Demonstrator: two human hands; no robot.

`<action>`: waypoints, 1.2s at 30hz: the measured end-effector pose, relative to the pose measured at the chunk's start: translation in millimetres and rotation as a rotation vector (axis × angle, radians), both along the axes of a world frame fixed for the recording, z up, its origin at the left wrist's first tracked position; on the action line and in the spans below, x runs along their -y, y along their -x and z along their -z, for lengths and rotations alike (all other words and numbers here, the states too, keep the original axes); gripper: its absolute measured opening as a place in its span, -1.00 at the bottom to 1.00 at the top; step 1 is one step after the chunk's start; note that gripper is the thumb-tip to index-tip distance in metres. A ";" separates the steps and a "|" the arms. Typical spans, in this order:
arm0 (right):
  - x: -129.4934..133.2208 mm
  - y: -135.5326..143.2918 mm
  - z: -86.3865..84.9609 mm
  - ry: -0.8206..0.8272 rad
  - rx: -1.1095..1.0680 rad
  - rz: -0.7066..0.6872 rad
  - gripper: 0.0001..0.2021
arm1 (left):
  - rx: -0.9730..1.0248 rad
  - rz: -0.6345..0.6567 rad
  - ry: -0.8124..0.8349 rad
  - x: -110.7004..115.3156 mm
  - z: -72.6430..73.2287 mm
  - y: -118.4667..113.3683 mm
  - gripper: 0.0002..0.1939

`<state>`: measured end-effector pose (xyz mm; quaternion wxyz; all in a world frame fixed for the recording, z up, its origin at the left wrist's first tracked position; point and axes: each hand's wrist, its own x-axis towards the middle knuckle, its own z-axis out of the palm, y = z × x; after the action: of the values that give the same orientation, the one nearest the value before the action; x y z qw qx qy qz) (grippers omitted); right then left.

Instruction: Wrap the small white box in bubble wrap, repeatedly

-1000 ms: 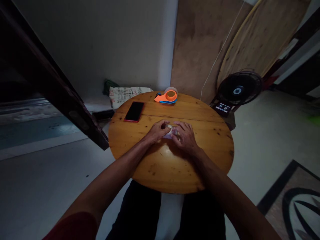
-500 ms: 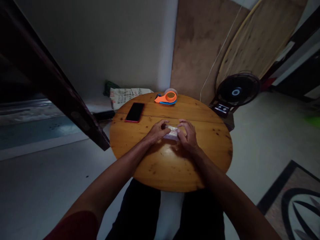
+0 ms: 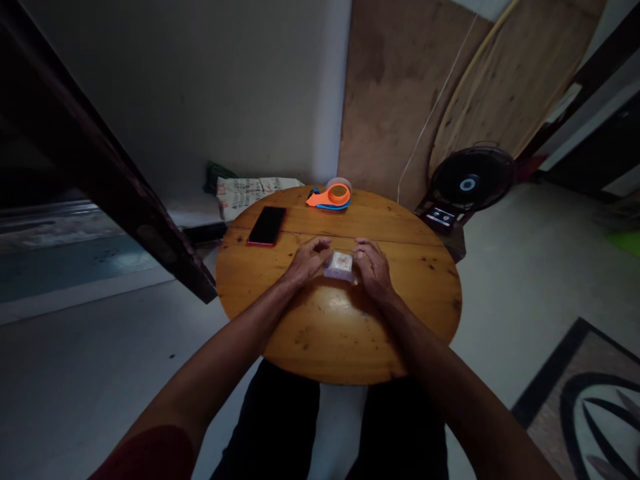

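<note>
While flanking small box [image 3: 341, 266] on tabletop [image 3: 335, 343] with left hand [image 3: 309, 259] and right hand [image 3: 373, 268], is probably steadying it from both ends, with grip closure impossible to tell.

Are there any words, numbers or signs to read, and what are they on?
No word or number reads clearly.
White bag: rows of print, too blurred.
Small box: reddish marks on top, too small.
Panel below the fan: pale marks, too blurred.
Phone: screen dark, no text visible.

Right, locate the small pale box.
In the head view, the box is between the left hand and the right hand, near the middle of the round table.
</note>
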<state>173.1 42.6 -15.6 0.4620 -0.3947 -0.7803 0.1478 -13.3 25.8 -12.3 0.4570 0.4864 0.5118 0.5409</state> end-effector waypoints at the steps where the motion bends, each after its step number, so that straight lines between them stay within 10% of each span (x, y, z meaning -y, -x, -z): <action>1: 0.1 0.1 -0.2 0.001 0.007 0.003 -0.71 | -0.012 0.004 -0.006 0.4 0.3 0.5 -0.62; 27: -0.4 1.1 0.5 -0.015 0.027 -0.021 -0.73 | -0.351 0.005 -0.060 -2.9 10.2 -5.9 -0.44; 36: -1.3 1.0 0.9 -0.005 -0.010 -0.012 -0.73 | -0.077 -0.018 0.013 -4.0 10.9 -3.7 -0.56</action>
<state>172.1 44.0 -16.5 0.4659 -0.3882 -0.7807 0.1508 -9.6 29.8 -23.2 0.4354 0.4992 0.5367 0.5226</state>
